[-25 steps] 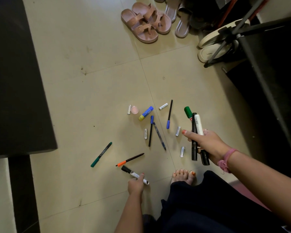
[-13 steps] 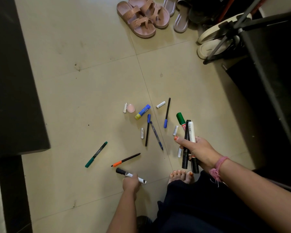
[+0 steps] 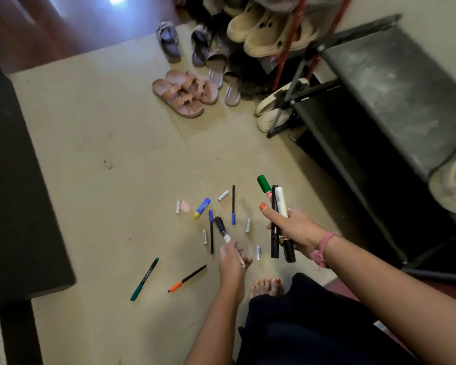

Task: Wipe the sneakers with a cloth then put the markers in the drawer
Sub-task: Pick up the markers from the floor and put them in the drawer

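Note:
My right hand [image 3: 294, 227] grips a bundle of thick markers [image 3: 275, 206]: one green-capped, one black, one white. My left hand [image 3: 231, 256] holds a white marker with a black cap [image 3: 221, 229], lifted off the floor and pointing away from me. On the tiled floor lie a green pen [image 3: 144, 279], an orange-tipped pen [image 3: 187, 278], two blue-capped pens [image 3: 233, 204], a blue and yellow glue stick [image 3: 202, 208] and several small white batteries [image 3: 223, 195]. No drawer or cloth is in view.
Pink sandals [image 3: 184, 93] and other footwear crowd a shoe rack [image 3: 287, 40] at the top. A dark bench [image 3: 395, 90] with tripod legs stands on the right, dark furniture [image 3: 13, 206] on the left. My bare foot [image 3: 266, 285] rests near the pens.
My left hand has picked the black-capped white marker up from the floor and raised it toward the middle. The camera has tilted up, showing more of the shoe rack.

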### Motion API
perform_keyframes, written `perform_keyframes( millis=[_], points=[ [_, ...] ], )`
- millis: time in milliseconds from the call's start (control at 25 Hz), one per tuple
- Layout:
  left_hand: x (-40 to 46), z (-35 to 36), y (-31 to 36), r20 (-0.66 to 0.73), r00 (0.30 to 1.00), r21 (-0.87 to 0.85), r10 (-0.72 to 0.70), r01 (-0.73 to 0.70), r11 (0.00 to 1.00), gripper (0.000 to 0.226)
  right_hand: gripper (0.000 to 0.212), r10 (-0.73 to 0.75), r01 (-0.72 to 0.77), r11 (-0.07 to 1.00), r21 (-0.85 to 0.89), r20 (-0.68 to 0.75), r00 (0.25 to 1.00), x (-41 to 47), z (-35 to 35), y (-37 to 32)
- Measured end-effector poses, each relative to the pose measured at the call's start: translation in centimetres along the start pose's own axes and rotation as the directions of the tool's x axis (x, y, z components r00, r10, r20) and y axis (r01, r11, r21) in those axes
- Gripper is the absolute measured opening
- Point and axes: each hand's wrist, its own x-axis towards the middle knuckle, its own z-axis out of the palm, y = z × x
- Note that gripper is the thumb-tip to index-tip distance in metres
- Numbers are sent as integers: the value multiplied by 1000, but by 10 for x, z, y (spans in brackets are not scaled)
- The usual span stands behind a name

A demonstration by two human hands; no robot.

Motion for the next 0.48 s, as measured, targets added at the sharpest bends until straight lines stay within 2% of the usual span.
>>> perform_keyframes(
  millis=[80, 160, 240, 360, 480],
  points=[
    [-44, 20, 23, 231, 973, 16, 16, -20, 1000, 17, 55, -43, 43, 998, 44, -22, 999, -31, -6, -14],
    [-89, 34, 39, 382, 924, 65, 29, -58, 996, 23, 52, -75, 79, 995, 56, -63, 995, -61, -11, -28],
    [-130, 43, 52, 463, 885, 84, 44, -93, 992, 24, 54, -94, 98, 995, 19, -151, 984, -90, -19, -40],
    [-184, 46, 61, 574, 816, 95, 66, -146, 985, 28, 56, -128, 146, 988, 55, -250, 960, -136, -30, -46],
    [-235, 43, 66, 683, 727, 169, 71, -252, 953, 24, 47, -172, 206, 977, 60, -354, 919, -185, -36, -42]
  ],
)
